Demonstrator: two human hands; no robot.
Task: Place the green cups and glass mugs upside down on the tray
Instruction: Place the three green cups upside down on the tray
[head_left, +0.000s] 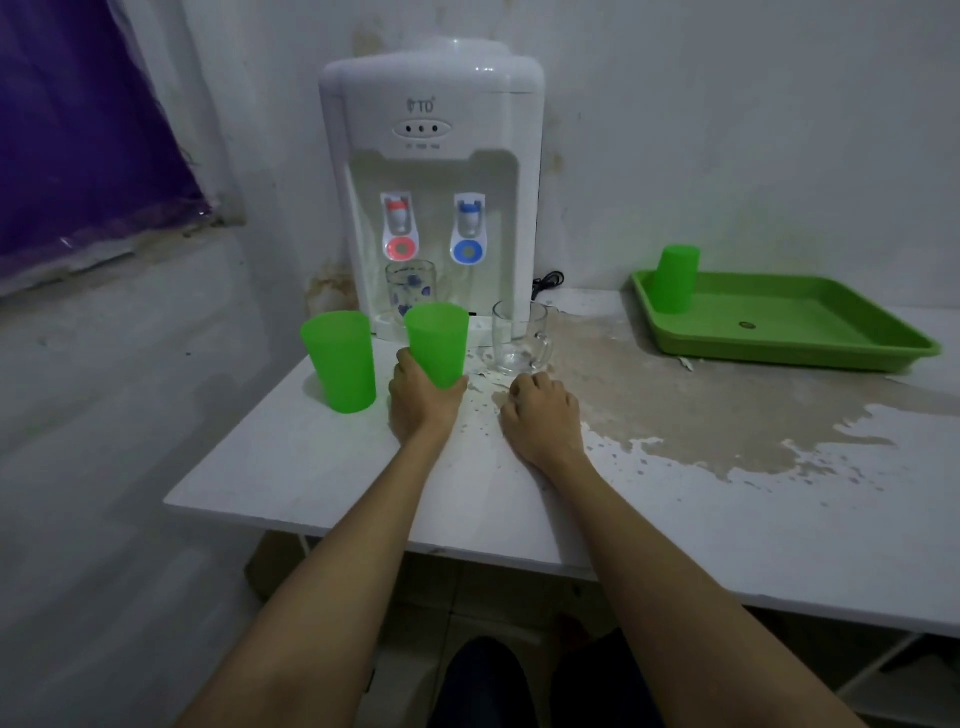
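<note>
My left hand (421, 400) grips the base of an upright green cup (437, 340) on the white table. A second green cup (341, 361) stands upright to its left. My right hand (543, 415) rests on the table with curled fingers and nothing in it, just in front of a clear glass mug (519, 338). A glass mug with a blue pattern (413, 288) stands behind the held cup, under the dispenser taps. At the far right lies the green tray (810, 332), with one green cup (675, 280) upside down in its back left corner.
A white water dispenser (434, 171) stands against the wall behind the cups. The table top (311, 457) has a large worn brown patch (675, 405) between the mug and the tray. The table's left and front edges are close to my arms.
</note>
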